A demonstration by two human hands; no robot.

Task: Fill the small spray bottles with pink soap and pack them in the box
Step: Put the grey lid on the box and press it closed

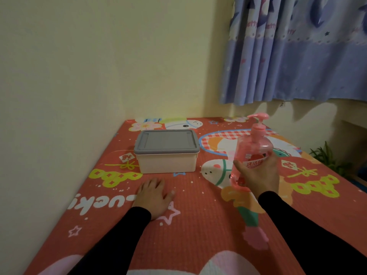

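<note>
A big pink soap bottle [253, 149] with a pump top stands upright at the right of the red patterned table. My right hand [260, 175] grips its lower body from the near side. A cream box [167, 162] with a grey lid [166, 142] sits closed at the table's middle left. My left hand [154, 195] rests flat on the cloth just in front of the box, fingers spread, holding nothing. No small spray bottles are in view.
The red cartoon tablecloth [198, 215] covers the table, which butts against a cream wall on the left and back. A blue curtain [297, 52] hangs at the upper right. A green plant [325, 157] stands beyond the right edge.
</note>
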